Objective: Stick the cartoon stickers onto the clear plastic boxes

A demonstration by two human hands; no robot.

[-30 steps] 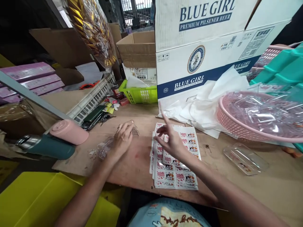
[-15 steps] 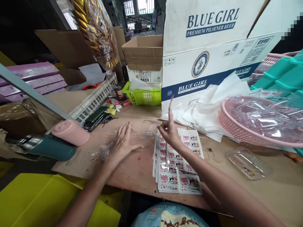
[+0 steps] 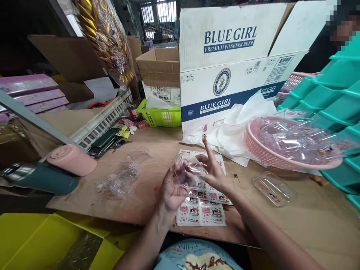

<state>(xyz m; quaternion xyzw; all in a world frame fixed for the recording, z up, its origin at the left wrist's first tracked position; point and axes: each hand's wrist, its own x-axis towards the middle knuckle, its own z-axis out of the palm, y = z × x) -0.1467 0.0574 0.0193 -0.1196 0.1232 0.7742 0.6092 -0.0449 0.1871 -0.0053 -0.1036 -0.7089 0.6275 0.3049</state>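
Note:
Above the sticker sheets (image 3: 201, 213), my left hand (image 3: 173, 187) is closed round a small clear plastic box (image 3: 192, 174). My right hand (image 3: 215, 170) grips the same box from the right with its thumb and lower fingers. Its index finger points up, and a small printed sticker (image 3: 204, 132) clings to the tip. Cats and pink print cover the sheets. To the left lie more clear plastic boxes (image 3: 123, 180). A closed clear box (image 3: 274, 189) with a sticker on it lies to the right.
A pink basket (image 3: 289, 161) of clear boxes stands at right, beside teal bins (image 3: 332, 86). Behind are white paper (image 3: 233, 131), a large beer carton (image 3: 219, 56) and a green basket (image 3: 161, 116). Two bottles, pink (image 3: 73, 159) and teal (image 3: 42, 178), lie left. A person is partly visible at upper right.
My left hand has moved right, from beside the loose clear boxes to the box in my right hand, and closed on it. The view has shifted slightly to the right.

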